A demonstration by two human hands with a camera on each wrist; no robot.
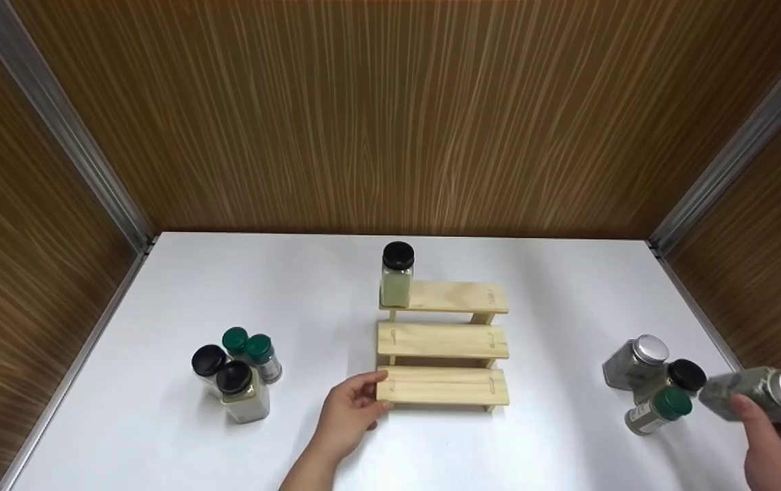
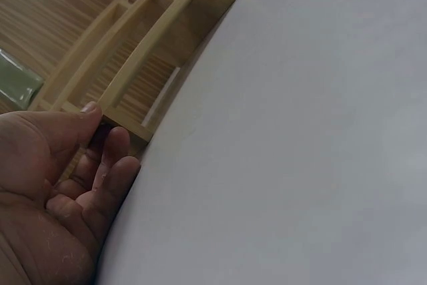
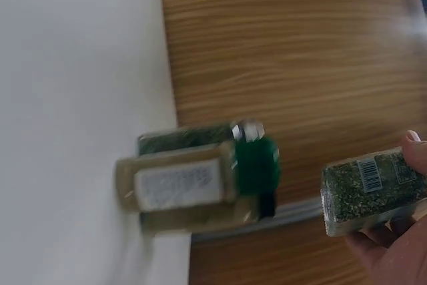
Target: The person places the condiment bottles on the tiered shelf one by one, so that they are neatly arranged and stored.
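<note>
A three-step wooden rack [image 1: 442, 341] stands mid-table, with a black-lidded jar of pale powder [image 1: 397, 275] on the left end of its top step. My left hand [image 1: 365, 397] holds the left end of the lowest step; in the left wrist view the thumb [image 2: 85, 117] lies on the rack [image 2: 137, 65] corner, with the fingers curled beside it. At the right edge my right hand [image 1: 769, 426] grips a silver-lidded jar of dark green herbs [image 1: 758, 393], tilted and lifted off the table. That herb jar [image 3: 372, 189] also appears in the right wrist view, in my right hand [image 3: 400, 235].
Several jars with green and black lids [image 1: 237, 372] cluster on the left of the white table [image 1: 554, 307]. At the right stand a silver-lidded jar [image 1: 632, 361], a black-lidded one [image 1: 683, 375] and a green-lidded one [image 1: 657, 410]. Wood-grain walls [image 1: 390, 116] enclose three sides.
</note>
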